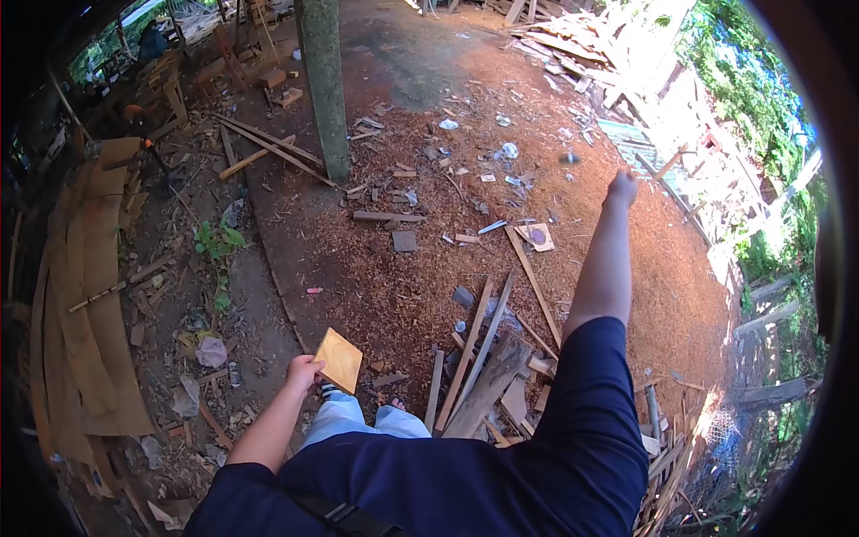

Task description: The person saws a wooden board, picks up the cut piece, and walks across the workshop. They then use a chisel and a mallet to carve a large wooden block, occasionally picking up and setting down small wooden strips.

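Observation:
My left hand (305, 370) grips a square, light yellow wooden board (340, 360) by its left edge, low in front of my body. Stretched far out to the right, my right arm ends in my right hand (622, 189), small in view with its fingers curled in and nothing showing in them. A small dark blurred object (569, 158) appears just left of that hand, apart from it, over the reddish ground.
Long planks and scrap wood (492, 376) lie right in front of my feet. A concrete post (324, 89) stands ahead. Large bent sheets (89, 295) lean at the left. Wood chips, plastic litter and a square tile-like piece (535, 236) cover the ground; lumber is piled (573, 49) at back right.

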Available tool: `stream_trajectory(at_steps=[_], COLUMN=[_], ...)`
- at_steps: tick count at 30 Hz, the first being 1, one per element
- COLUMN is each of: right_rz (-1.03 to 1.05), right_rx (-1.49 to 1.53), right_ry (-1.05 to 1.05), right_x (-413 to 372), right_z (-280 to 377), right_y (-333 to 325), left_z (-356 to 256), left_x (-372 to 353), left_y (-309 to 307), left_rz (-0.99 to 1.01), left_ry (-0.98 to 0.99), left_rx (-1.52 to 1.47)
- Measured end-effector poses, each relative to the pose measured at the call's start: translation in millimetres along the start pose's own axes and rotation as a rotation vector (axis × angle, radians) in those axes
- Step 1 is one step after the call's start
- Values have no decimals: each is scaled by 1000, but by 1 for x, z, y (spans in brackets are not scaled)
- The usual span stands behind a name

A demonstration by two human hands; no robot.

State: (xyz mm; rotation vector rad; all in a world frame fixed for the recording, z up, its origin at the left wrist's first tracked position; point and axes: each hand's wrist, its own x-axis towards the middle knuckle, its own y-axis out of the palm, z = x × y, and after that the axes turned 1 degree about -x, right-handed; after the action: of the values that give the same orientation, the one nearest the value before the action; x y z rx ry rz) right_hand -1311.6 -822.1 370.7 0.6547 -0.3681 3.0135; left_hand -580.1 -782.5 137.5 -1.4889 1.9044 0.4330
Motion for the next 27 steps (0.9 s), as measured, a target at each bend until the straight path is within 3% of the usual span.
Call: stream_trajectory(at_steps=[1, 3, 5, 7, 10, 11, 12, 13, 14, 16, 17, 19, 22, 23, 25, 27], right_rz=[29, 239, 512, 862, 1175, 1215, 1328, 1316, 1310, 1424, 1600, 1692, 1681, 1689, 1790, 2071], right_rx=[229, 778, 844, 636, 411, 432, 217, 100, 88, 129, 142, 160, -74, 24, 128, 231], right_ry=[36, 129, 63, 40, 478, 622, 642, 650, 804, 1078, 1095, 722, 161, 102, 250, 437], right_x=[-11, -11, -92, -162, -331, -393, -448, -507, -563, -617, -621, -639, -614, -616, -604, -605], right_z=[75, 104, 131, 76, -22, -65, -82, -106, -128, -91, -62, -70, -70, -91, -79, -59], right_y=[-10, 14, -5, -6, -32, -45, -73, -95, -117, -160, -171, -169, -147, -134, -126, -120], left_z=[1, 0, 0, 7, 15, 19, 25, 31, 35, 34, 34, 39, 45, 49, 58, 64], left_x=[-6, -17, -31, -36, -48, -53, -56, -58, -60, -67, -70, -68, -55, -51, -44, -50], left_y=[0, -2, -1, -6, -12, -13, -15, -18, -19, -17, -20, -25, -30, -34, -43, -56], left_rz=[-9, -66, -59, -73, -71, -67, -73, -96, -117, -120, -122, -82, 42, 128, 214, 370], left_ry=[-7, -3, -4, 3, -33, -57, -56, -79, -104, -130, -160, -140, -60, -18, -11, -13], left_rx=[-5, -55, -103, -187, -219, -232, -244, -246, -244, -234, -209, -134, -18, 30, 70, -52])
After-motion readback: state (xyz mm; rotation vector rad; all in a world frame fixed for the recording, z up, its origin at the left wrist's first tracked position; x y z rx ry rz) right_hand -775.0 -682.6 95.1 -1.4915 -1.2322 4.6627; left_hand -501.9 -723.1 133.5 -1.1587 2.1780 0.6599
